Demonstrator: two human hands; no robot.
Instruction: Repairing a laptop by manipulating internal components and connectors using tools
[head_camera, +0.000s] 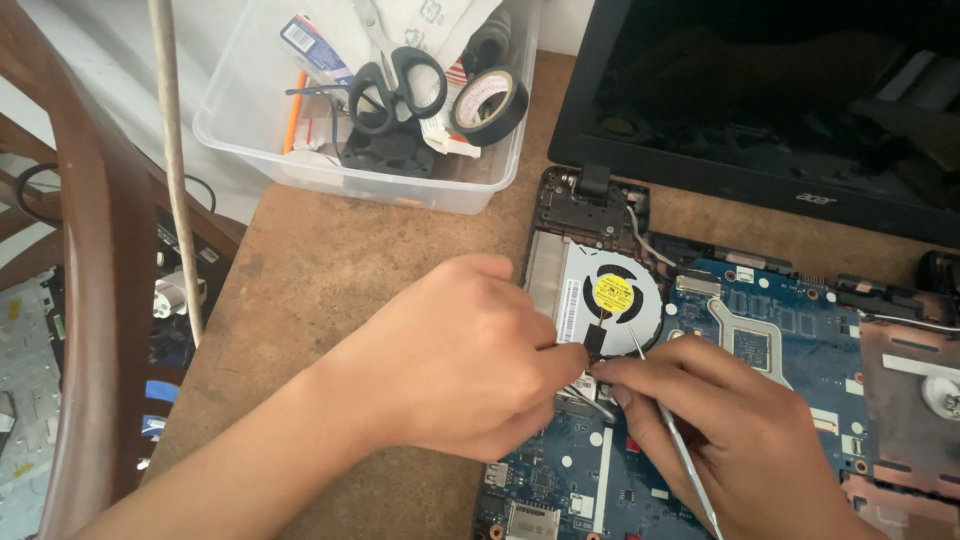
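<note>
Left hand (455, 360): closed, fingertips pinch a small black connector (594, 341) just below the fan (612, 295).
Right hand (735, 440): closed around a thin metal tool (680, 450); its tip is near the connector.
Board (770, 340): blue, lies open in the laptop base, on a brown table (320, 270).
Screen (760, 90): black, stands behind.
Box (370, 100): clear plastic, holds scissors (395, 85) and black tape (488, 103).

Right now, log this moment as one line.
left hand: pinching small black part | right hand: holding thin metal tool | beside cooling fan | opened laptop
</note>
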